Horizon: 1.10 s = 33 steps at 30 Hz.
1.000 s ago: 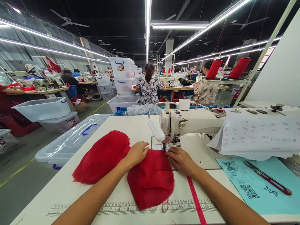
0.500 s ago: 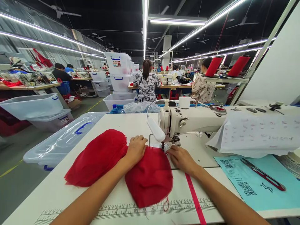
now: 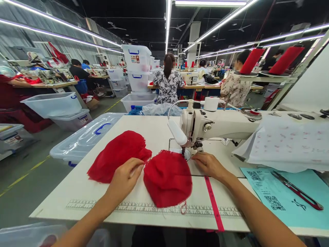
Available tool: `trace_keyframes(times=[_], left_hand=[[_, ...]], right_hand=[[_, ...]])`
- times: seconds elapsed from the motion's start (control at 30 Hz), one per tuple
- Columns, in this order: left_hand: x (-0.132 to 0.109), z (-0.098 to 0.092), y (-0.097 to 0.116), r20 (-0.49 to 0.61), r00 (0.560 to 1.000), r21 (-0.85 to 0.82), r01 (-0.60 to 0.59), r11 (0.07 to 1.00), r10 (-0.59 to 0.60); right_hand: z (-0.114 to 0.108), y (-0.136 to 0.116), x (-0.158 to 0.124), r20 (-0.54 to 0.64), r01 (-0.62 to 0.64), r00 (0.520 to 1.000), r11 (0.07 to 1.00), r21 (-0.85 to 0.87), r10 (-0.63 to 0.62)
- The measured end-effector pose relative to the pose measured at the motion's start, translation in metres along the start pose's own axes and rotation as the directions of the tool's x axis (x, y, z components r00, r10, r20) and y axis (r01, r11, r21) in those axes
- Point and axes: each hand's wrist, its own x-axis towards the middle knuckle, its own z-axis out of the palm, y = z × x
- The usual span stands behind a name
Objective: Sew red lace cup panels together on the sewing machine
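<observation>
A piece of red fabric point(image 3: 168, 181) lies rumpled on the sewing machine table, its far edge by the presser foot and needle point(image 3: 183, 151). At its left edge, the thumb and forefinger of my left hand point(image 3: 125, 176) are pinched together on the cloth's margin. My right hand point(image 3: 209, 164) rests just right of the needle, fingers curled and tips together; whatever they hold is too small to make out. Left of the fabric piece lies a heap of red fabric point(image 3: 118, 156), partly behind my left hand. The white sewing machine point(image 3: 221, 121) stands behind them.
A printed ruler point(image 3: 136, 207) and a pink tape strip point(image 3: 214, 204) mark the table front. Red-handled thread snips point(image 3: 298, 190) lie on blue paper point(image 3: 267, 192) at right. A lidded plastic bin point(image 3: 84, 137) stands left. Red thread cones point(image 3: 253, 61) stand upper right; co-workers sit ahead.
My left hand has drawn back toward me and left, from the cloth's far edge to its left edge. My right hand stays near the needle. The head view has shifted.
</observation>
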Motion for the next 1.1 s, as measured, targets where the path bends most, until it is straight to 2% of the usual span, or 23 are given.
trace_keyframes(times=[0.07,0.1,0.17,0.27,0.4,0.47,0.57,0.67,0.73,0.83,0.9,1.0,1.1], left_hand=[[-0.005,-0.008,-0.008,0.040,0.978,-0.035,0.204,0.978,-0.202],[-0.006,-0.010,-0.009,0.087,0.963,-0.027,0.258,0.966,-0.255],[-0.002,-0.007,-0.007,0.184,0.939,0.030,0.292,0.956,-0.292],[0.013,0.007,0.001,0.243,0.920,0.136,0.280,0.950,-0.306],[0.031,0.025,0.009,0.272,0.880,0.069,0.385,0.920,-0.389],[0.032,0.028,0.012,0.312,0.856,-0.036,0.444,0.895,-0.412],[0.027,0.025,0.016,0.328,0.838,-0.212,0.515,0.831,-0.436],[0.022,0.021,0.021,0.263,0.835,-0.353,0.550,0.757,-0.484],[0.021,0.022,0.023,0.259,0.819,-0.418,0.572,0.706,-0.512],[0.024,0.026,0.023,0.332,0.782,-0.476,0.621,0.622,-0.527],[0.026,0.029,0.024,0.398,0.758,-0.480,0.652,0.587,-0.516],[0.029,0.031,0.025,0.472,0.739,-0.437,0.669,0.601,-0.480],[0.031,0.032,0.023,0.436,0.774,-0.377,0.620,0.688,-0.459]], right_hand=[[0.001,-0.003,-0.001,0.005,0.045,0.999,0.999,0.024,-0.045],[0.002,-0.006,-0.001,0.000,0.082,0.997,0.996,0.036,-0.082],[0.005,-0.017,-0.002,-0.020,0.175,0.984,0.983,0.057,-0.175],[0.012,-0.041,-0.004,-0.041,0.310,0.951,0.948,0.075,-0.308],[0.020,-0.066,-0.007,0.035,0.405,0.913,0.912,0.063,-0.407],[0.024,-0.070,-0.009,0.089,0.421,0.901,0.905,0.062,-0.425],[0.028,-0.069,-0.010,0.107,0.422,0.896,0.902,0.089,-0.430],[0.031,-0.066,-0.011,0.050,0.416,0.905,0.903,0.112,-0.423],[0.031,-0.067,-0.010,0.003,0.424,0.904,0.899,0.111,-0.427],[0.030,-0.072,-0.006,-0.040,0.464,0.886,0.881,0.088,-0.462],[0.028,-0.077,0.000,-0.017,0.488,0.873,0.871,0.063,-0.488],[0.027,-0.086,0.012,0.068,0.504,0.860,0.863,0.041,-0.505],[0.031,-0.096,0.022,0.152,0.468,0.873,0.884,0.014,-0.464]])
